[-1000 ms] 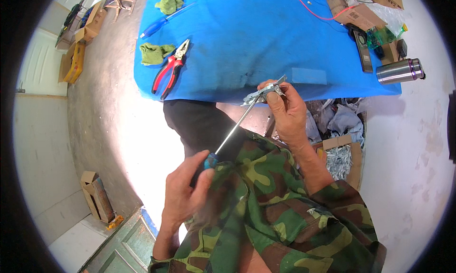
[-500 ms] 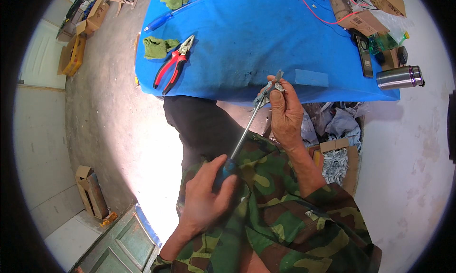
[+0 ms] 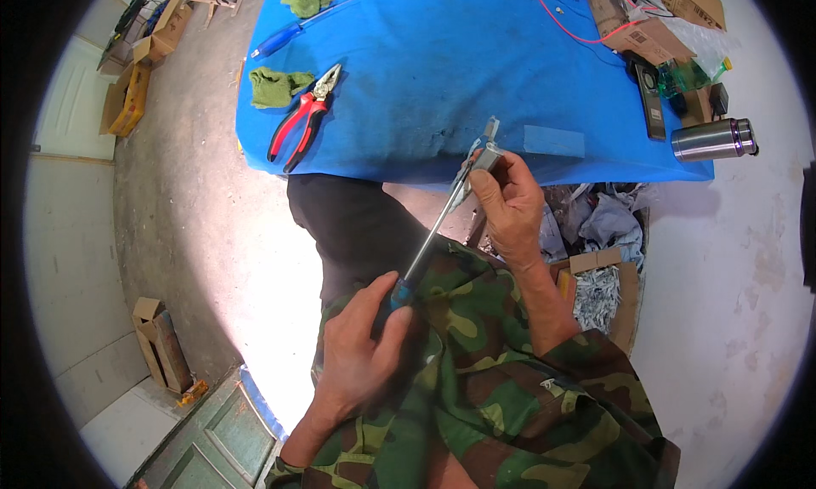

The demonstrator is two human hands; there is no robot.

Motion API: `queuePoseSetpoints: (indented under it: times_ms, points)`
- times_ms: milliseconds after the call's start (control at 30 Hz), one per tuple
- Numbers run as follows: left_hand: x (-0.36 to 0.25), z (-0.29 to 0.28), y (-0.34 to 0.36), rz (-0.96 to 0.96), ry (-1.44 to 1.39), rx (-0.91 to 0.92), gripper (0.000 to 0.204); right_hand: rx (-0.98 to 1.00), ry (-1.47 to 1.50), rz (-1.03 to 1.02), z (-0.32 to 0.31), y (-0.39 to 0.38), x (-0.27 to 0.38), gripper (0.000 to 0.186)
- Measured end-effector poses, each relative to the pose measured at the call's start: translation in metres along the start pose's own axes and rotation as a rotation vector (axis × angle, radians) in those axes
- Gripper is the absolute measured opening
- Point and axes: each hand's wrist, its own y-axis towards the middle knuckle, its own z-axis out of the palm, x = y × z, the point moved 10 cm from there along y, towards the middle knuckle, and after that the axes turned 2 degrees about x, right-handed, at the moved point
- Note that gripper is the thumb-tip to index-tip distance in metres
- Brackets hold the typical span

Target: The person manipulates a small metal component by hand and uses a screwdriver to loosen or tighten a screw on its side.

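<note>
Left hand [image 3: 353, 353]: wrapped round the handle of the blue-handled screwdriver [image 3: 436, 232], at the near left
Screwdriver's long axis: slants from near left to far right, leading away from the left hand
Metal fitting [image 3: 486, 158]: far right of that grip, pinched between thumb and fingers of the right hand [image 3: 516, 215], in view over the near edge of the blue-covered table [image 3: 408, 64]
Screwdriver tip: at the metal fitting's left side, seated or merely against it, hard to tell
Nearer hand: right, touching the metal fitting; left well apart
</note>
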Motion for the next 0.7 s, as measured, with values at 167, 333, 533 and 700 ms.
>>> queuePoseSetpoints:
  times_ms: [167,333,533,700]
  points:
    - [-0.008,0.011,0.003,0.033,0.063,0.044,0.043,-0.142,0.072,-0.159,0.01,0.0,0.008,0.026]
    - [-0.017,0.018,0.004,0.077,0.066,0.041,0.043,-0.259,-0.06,-0.103,0.012,0.001,0.006,0.028]
    - [-0.014,0.0,0.011,0.073,0.09,0.063,0.042,-0.244,-0.114,-0.15,0.009,0.004,0.006,0.032]
    - [0.006,-0.034,0.022,0.065,-0.014,0.084,0.038,-0.085,0.029,-0.088,0.017,0.003,0.008,0.039]
